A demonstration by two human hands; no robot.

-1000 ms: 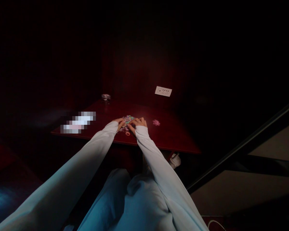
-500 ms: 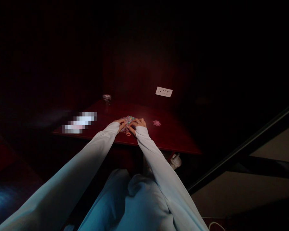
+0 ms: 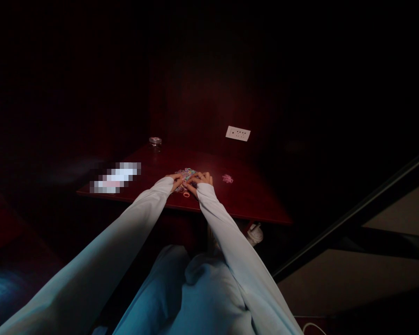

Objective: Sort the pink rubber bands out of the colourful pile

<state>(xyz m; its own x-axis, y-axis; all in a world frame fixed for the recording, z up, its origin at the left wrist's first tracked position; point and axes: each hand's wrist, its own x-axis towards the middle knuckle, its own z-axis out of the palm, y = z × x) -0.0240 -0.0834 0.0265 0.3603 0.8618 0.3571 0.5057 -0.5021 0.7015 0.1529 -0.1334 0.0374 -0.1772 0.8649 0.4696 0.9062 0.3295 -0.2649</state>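
A pile of small multicoloured bands (image 3: 188, 172) lies near the front edge of the dark red table (image 3: 258, 204). My left hand (image 3: 176, 180) is at the pile's left side, its fingers pinched together. From the right, my right hand (image 3: 200, 180) reaches over the pile with thumb and finger closed near the left fingertips. What either hand pinches is too small to make out. An orange ring (image 3: 186, 195) lies just in front of the pile. To the right of my right hand is a small heap of pink bands (image 3: 227, 178).
A clear jar with a lid (image 3: 155, 143) stands at the table's back left. A blurred bright object (image 3: 117, 179) lies at the left edge. On the wall behind is a white socket plate (image 3: 238, 133). A whitish object (image 3: 254, 234) shows below the table's front edge.
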